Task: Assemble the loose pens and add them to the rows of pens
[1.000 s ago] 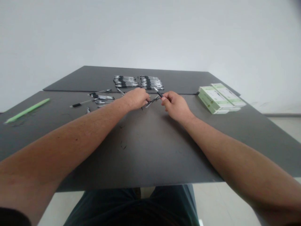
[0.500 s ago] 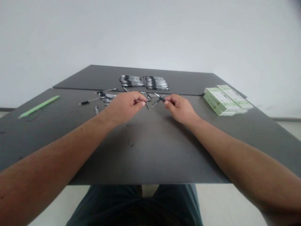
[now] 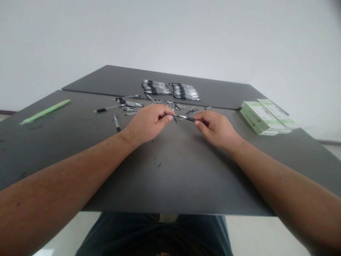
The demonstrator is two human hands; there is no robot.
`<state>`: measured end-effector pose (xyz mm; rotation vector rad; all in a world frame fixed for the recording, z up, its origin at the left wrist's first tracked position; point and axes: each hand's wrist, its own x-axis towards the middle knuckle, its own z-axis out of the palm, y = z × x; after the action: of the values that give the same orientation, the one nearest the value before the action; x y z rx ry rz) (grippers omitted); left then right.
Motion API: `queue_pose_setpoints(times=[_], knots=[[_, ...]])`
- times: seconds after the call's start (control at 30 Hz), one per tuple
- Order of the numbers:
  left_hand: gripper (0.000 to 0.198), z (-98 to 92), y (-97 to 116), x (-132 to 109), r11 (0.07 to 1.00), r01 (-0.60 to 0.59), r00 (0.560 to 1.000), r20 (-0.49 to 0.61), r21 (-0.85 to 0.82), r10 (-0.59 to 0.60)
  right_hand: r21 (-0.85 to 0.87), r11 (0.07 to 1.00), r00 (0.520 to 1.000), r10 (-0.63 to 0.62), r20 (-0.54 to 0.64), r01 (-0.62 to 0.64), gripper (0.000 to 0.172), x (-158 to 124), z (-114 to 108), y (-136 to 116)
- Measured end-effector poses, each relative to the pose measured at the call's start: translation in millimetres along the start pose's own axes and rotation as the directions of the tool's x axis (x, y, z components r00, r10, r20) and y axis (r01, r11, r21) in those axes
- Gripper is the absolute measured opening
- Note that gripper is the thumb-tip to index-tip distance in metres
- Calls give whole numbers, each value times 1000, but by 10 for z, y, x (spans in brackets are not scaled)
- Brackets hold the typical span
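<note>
My left hand [image 3: 151,122] is closed, thumb and forefinger pinching a slim dark pen part [image 3: 174,115], most of it hidden by the fingers. My right hand [image 3: 218,128] is closed on a pen barrel [image 3: 190,119] with a black grip, pointing left. Between the hands the two pieces lie end to end in one line and appear to touch; whether one sits inside the other I cannot tell. Just beyond the fingers, loose pen parts [image 3: 177,105] are scattered on the dark table [image 3: 176,177].
Two neat rows of pens, a left row [image 3: 156,87] and a right row [image 3: 185,91], lie at the back. Several loose pens [image 3: 130,103] are left of centre. A long green stick-like thing [image 3: 46,111] lies far left; green-and-white boxes [image 3: 262,117] stand right.
The right hand has turned its pen barrel from slanting up-left to nearly level. Its end has come up to the piece in the left hand. The view has shifted slightly.
</note>
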<state>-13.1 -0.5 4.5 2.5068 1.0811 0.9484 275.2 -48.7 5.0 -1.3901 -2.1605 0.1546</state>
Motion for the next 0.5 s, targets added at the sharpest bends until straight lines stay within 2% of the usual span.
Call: queue_pose_setpoints(times=[0.5], knots=[[36,48,32,-24,999,-33,998,57,-13,34,-16,996,996,-83,25,84,23,-22,28,-14]])
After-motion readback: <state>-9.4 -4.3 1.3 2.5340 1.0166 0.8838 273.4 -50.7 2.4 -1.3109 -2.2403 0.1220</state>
